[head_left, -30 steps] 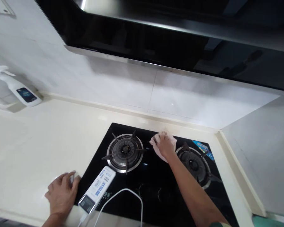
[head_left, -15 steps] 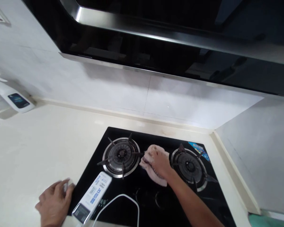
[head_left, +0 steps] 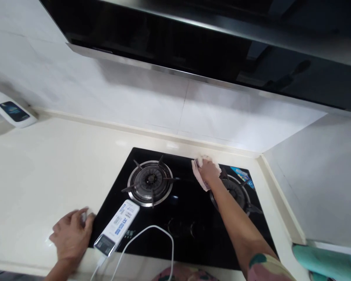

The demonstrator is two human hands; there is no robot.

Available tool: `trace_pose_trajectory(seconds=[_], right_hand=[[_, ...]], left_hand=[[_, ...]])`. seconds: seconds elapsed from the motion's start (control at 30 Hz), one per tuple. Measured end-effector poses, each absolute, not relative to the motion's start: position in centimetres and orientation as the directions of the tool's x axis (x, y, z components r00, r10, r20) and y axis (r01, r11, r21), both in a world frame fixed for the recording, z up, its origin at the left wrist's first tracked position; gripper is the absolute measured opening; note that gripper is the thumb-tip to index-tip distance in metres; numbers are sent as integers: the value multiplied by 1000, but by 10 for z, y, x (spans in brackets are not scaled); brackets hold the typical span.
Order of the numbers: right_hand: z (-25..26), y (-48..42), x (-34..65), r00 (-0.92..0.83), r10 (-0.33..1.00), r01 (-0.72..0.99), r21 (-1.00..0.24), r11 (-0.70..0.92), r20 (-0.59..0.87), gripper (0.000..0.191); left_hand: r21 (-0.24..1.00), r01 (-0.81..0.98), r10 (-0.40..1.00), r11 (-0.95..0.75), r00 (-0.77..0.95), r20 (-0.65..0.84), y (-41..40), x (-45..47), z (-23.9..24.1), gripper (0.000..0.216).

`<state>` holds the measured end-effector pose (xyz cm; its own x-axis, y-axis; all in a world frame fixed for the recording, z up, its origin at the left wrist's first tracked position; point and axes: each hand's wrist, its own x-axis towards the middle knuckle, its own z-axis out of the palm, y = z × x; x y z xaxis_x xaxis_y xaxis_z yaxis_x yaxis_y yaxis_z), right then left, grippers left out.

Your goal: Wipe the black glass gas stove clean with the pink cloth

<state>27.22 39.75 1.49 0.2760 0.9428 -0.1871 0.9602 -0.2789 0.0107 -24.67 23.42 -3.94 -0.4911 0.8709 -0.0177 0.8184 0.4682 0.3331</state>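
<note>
My right hand (head_left: 210,171) is closed on a pale pink cloth (head_left: 199,177), pressed to the back edge of the black glass gas hob (head_left: 193,203). The cloth lies bunched between the two burners, beside the right burner (head_left: 235,193), which my forearm partly covers. On the counter at the hob's left edge rests my left hand (head_left: 73,234), its fingers curled. Something small and whitish shows between thumb and forefinger, too hidden to name. Near that hand a white power bank (head_left: 117,227) with a small display lies on the hob's front left corner, a white cable (head_left: 156,227) looping from it.
The left burner (head_left: 151,178) has metal pan supports sticking up. A white spray bottle (head_left: 11,107) leans at the far left of the pale counter (head_left: 46,168). A black range hood (head_left: 178,43) overhangs the hob. A green rolled item (head_left: 324,259) is at lower right.
My right hand has moved the cloth from the middle of the hob towards its back edge and to the right. My left hand stays at the hob's left edge. The view has tilted down.
</note>
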Motion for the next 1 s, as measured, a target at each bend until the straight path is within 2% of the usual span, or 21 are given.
trace_pose_trajectory(seconds=[0.17,0.27,0.37,0.53,0.63,0.8,1.0], right_hand=[[-4,336,219,45,995,997,-60,-50,-85,66],[-14,298,210,-99,995,988,-127,94,-34,58],[-18,268,220,-163,984,973,-178,149,-66,55],[-16,236,248,-138,980,968,-231,103,-143,46],[-9,220,258,-124,977,968,-240,81,-171,49],[7,190,265,18,971,980,-190,-65,-238,46],[-9,130,282,140,971,967,-181,-176,-195,41]], left_hand=[[336,824,878,456,-479,-17,235,-246,-37,62],[337,818,872,466,-490,-17,236,-248,-39,63],[327,823,872,465,-489,-10,237,-249,-41,65],[316,821,870,475,-493,-24,238,-248,-42,66],[317,820,869,477,-494,-28,239,-247,-41,64],[310,824,871,475,-490,-33,240,-248,-40,65],[284,829,871,482,-490,-49,243,-250,-43,73]])
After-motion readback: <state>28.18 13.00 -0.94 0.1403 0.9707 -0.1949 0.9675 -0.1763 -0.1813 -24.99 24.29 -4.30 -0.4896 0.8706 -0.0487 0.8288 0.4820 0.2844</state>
